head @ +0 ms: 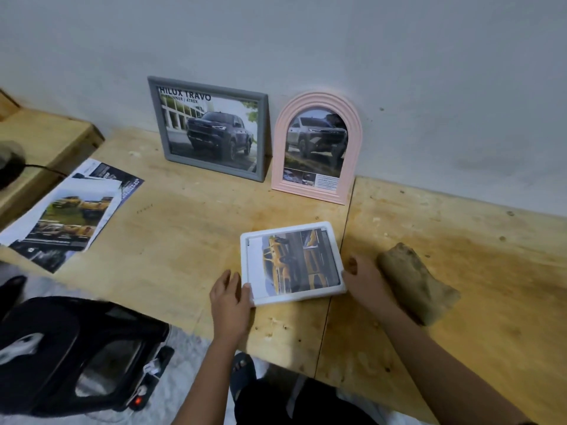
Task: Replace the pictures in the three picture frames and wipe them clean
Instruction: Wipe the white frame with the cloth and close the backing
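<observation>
Between left hand (228, 297) and right hand (363, 279) — white frame (293, 262)

- The white frame (291, 262) is face up and nearly flat, with a yellow pickup picture inside. My left hand (228, 297) and right hand (365, 282) grip its two near corners.
- The pink arched frame (317, 148) stands upright straight beyond the white frame, showing a silver pickup.
- The grey frame (210, 128) stands beyond it to the left, titled "HILUX TRAVO".
- The loose pictures (70, 216) lie fanned out well to its left.
- The brown cloth (417, 283) lies rolled just to its right.
</observation>
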{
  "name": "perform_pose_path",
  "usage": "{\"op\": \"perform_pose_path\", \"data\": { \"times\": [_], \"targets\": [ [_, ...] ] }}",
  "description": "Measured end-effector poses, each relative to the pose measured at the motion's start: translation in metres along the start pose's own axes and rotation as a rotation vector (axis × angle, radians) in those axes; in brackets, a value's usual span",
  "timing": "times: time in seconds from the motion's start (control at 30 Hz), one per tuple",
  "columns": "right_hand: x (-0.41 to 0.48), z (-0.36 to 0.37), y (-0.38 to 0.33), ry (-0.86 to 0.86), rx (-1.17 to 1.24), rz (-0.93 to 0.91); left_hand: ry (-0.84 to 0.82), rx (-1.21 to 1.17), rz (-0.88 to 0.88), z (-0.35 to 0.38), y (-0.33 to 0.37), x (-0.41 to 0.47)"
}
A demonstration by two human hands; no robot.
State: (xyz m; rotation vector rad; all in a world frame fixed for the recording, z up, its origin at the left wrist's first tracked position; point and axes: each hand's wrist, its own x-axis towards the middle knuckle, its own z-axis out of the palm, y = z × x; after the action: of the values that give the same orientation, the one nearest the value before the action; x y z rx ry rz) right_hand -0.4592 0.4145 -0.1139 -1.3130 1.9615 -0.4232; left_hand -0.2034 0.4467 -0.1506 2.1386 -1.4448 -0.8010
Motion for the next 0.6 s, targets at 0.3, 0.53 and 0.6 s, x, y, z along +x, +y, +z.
{"op": "perform_pose_path", "data": {
  "times": [0.3, 0.53, 0.6],
  "targets": [
    [0.015, -0.006, -0.004, -0.320, 0.129, 0.131, 0.023, -0.328, -0.112, 0.001, 0.018, -0.005],
    [0.013, -0.015, 0.005, -0.477, 0.249, 0.160, -0.054, -0.706, -0.207, -0.007, 0.022, -0.006],
    [0.010, -0.017, 0.007, -0.468, 0.278, 0.127, -0.063, -0.788, -0.244, -0.013, 0.024, -0.004]
  ]
}}
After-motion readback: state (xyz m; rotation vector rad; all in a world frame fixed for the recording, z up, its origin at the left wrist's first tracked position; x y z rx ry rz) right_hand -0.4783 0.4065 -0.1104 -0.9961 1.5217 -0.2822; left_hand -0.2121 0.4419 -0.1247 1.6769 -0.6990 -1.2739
